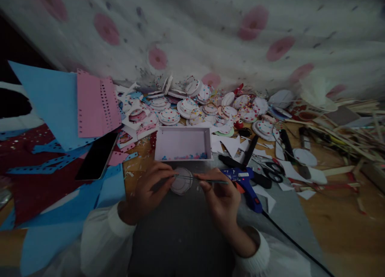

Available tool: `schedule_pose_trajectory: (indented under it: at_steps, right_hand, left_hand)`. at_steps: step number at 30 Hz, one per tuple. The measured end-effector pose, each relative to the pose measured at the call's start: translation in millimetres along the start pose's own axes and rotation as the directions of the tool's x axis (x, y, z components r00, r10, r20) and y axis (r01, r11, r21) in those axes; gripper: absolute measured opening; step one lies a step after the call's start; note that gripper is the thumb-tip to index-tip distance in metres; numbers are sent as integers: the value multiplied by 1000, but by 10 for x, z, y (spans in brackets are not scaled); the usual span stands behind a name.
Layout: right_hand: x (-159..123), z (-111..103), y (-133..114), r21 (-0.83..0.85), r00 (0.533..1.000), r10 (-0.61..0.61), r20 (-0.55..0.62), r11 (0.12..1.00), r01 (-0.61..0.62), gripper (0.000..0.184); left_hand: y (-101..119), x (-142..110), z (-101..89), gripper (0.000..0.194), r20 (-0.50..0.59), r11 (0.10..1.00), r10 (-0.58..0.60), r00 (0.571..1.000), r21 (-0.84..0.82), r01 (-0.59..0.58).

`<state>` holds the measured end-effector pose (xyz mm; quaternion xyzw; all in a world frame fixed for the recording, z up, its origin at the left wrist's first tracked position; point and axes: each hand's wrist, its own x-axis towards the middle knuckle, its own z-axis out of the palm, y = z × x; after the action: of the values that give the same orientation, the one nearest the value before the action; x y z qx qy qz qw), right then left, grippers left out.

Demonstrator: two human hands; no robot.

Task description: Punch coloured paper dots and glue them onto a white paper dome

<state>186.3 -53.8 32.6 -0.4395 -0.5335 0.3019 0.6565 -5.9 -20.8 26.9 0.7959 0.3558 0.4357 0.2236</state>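
My right hand (221, 194) pinches a thin pair of tweezers (210, 181), held almost level and pointing left. Its tips reach the fingertips of my left hand (153, 186). The thumb and forefinger of that hand come together there; whatever they pinch is too small to make out. Right under the tips is a small round white layered paper piece (182, 184) on the dark grey mat (180, 237). Just beyond my hands stands a shallow pale box (183, 142), with small blue and pink paper dots (197, 155) along its near side.
Many dotted paper discs (188, 106) are heaped at the back. On the right lie a blue glue gun (248, 184) with its cord, black-handled scissors (273, 172) and paper scraps. To the left are a phone (98, 156), a punched pink sheet (98, 104) and blue sheets (54, 100).
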Motion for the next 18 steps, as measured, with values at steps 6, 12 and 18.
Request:
schedule_pose_trajectory:
  at_steps: [6,12,18]
  right_hand:
    - [-20,-13,-3,11,1000,10,4,1000,-10,10]
    - [-24,-30,26,7,999,46,12,999,-46,9]
    - [-15,-39,4,-5,994,105,-5,994,-105,8]
  left_hand:
    - [-13,-3,2,18,2,1000,0,1000,-22,0]
    - [-21,-8,-1,18,34,999,8,999,-36,-6]
    - [-24,-15,-9,17,19,998,35,999,-49,-34]
